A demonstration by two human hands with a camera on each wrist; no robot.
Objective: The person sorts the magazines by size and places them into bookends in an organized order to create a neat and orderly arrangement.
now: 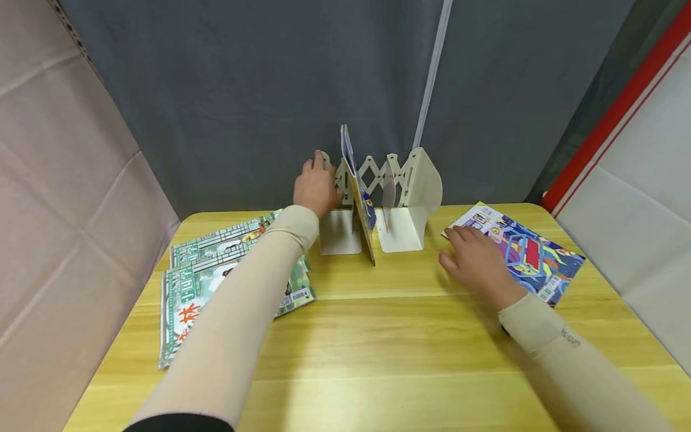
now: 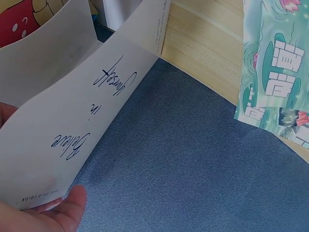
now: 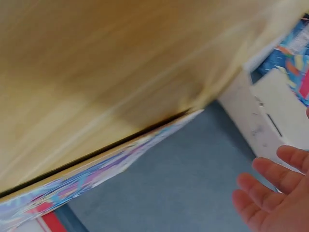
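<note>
Grey curtain behind a wooden desk.

Head view: left hand curled round the left plate of a white bookend rack; one book leans in it. Right hand flat, fingers spread on a colourful magazine. Green magazines lie left.

Left wrist: thumb presses the plate.

Right wrist: blurred; fingers loose, magazine edge nearby.

Risk: tugging the rack could topple the leaning book.

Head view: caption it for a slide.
Left hand grips bookstand end; right hand rests on colourful magazine.
</note>
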